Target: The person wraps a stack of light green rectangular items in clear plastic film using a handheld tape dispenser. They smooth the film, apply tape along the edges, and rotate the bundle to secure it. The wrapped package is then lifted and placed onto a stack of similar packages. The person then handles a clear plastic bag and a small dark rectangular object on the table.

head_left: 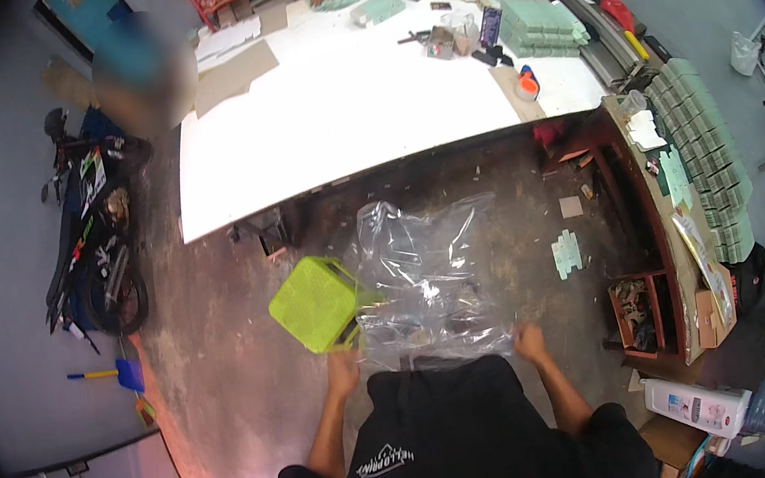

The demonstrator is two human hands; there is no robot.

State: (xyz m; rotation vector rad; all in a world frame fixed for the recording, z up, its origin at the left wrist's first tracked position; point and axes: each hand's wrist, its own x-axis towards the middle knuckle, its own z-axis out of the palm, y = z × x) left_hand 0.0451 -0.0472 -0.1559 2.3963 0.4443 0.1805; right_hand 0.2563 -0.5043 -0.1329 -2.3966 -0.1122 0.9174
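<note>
- The left hand (343, 370) and the right hand (530, 343) each pinch a near corner of a large clear plastic sheet (425, 277), fingers closed on its edge; the sheet spreads away toward 12 o'clock above the stained concrete floor (225, 354).
- A lime-green square plastic stool (314, 303) stands touching the sheet's left side, at 11 o'clock from the left hand.
- Farther off at 12 o'clock, a long white bench (357, 108) carries stacks of pale green boxes (543, 26).
- At 9 o'clock, a motorcycle (94, 227) is parked.

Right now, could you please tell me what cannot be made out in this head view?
- Fingers of left hand and right hand: hidden behind the clear plastic bag edge.
- Bag contents: lost in glare.
- Stool legs: hidden beneath its green seat.
- Items on the white table: too small.
</note>
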